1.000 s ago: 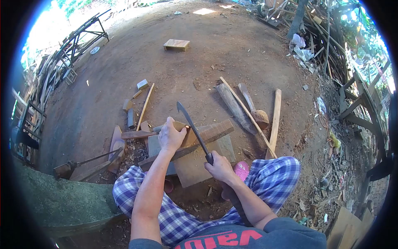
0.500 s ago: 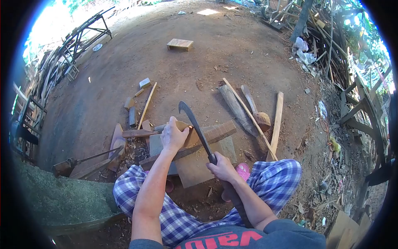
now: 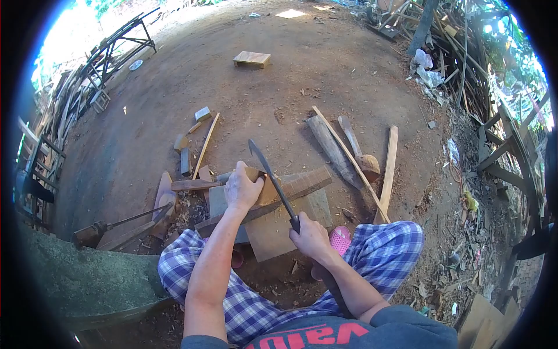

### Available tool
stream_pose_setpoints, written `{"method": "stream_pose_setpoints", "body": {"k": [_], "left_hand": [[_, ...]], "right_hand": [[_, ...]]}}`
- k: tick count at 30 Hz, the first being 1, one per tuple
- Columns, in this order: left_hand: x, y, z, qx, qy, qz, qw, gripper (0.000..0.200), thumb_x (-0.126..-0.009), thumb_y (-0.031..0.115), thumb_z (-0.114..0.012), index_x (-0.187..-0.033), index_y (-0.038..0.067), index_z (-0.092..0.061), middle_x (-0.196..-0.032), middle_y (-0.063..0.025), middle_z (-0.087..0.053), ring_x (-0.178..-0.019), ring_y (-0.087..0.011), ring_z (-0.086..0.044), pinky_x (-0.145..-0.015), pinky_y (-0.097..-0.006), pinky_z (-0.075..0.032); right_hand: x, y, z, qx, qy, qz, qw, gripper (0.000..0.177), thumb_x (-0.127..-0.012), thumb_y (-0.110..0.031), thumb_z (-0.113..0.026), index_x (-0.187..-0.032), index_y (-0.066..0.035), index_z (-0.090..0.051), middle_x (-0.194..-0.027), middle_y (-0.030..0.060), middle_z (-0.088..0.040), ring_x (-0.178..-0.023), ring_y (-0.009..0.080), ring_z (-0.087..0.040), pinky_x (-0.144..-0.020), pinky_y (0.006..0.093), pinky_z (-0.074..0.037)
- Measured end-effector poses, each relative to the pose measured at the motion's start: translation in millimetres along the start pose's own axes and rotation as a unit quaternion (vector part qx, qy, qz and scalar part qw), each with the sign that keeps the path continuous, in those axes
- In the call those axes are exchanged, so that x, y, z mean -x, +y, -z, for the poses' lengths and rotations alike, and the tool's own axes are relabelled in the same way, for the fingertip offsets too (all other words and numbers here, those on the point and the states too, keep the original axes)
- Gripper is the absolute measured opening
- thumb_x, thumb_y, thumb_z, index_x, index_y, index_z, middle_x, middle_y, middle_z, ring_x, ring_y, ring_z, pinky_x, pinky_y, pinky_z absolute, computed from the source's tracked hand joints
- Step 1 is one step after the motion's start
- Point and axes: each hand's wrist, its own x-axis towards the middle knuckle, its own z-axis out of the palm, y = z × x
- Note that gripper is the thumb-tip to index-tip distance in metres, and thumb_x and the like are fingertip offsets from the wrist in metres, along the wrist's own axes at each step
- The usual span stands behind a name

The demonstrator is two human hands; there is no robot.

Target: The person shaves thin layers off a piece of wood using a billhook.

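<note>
Left hand pins the wood block, right hand grips the billhook, seemingly mid-hewing; the next stroke needs fingers clear.

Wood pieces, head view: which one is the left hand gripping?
The pale tan block propped on the dark plank, under the left hand, with the hooked blade against it. The rest lie untouched on the dirt.
</note>
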Motion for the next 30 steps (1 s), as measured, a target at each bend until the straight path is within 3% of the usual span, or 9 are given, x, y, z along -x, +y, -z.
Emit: {"method": "stream_pose_setpoints", "body": {"k": [14,16,30], "left_hand": [[2.6,5.4,7.2,0.022,-0.01,-0.005,1.0,0.04,-0.075,0.026,-0.074,-0.102,0.007,-0.051,-0.096,-0.0215,-0.067,-0.093,-0.0411,-0.065,-0.078,-0.0496,-0.05],[3.9,10.2,13.0,0.001,0.009,-0.037,0.999,0.038,-0.075,0.024,-0.074,-0.1,0.007,-0.051,-0.096,-0.0209,-0.066,-0.093,-0.0411,-0.064,-0.078,-0.0499,-0.05],[5.9,6.4,13.8,-0.026,-0.007,-0.011,1.0,0.04,-0.076,0.023,-0.073,-0.104,0.007,-0.049,-0.099,-0.0203,-0.065,-0.096,-0.0414,-0.063,-0.08,-0.0502,-0.049]], "right_hand": [[1.0,5.3,-2.2,-0.005,0.008,0.016,1.0,0.034,-0.085,-0.026,-0.06,-0.107,-0.003,-0.049,-0.088,0.0293,-0.066,-0.086,0.0485,-0.064,-0.079,0.0568,-0.048],[3.0,1.8,1.3,-0.008,0.004,0.012,1.0,0.034,-0.085,-0.026,-0.06,-0.107,-0.003,-0.049,-0.088,0.0293,-0.066,-0.086,0.0486,-0.064,-0.079,0.0566,-0.048],[-8.0,6.0,-5.2,-0.042,-0.031,0.013,0.999,0.038,-0.084,-0.031,-0.063,-0.105,-0.003,-0.05,-0.093,0.0279,-0.066,-0.092,0.0465,-0.063,-0.079,0.0539,-0.048]]}}
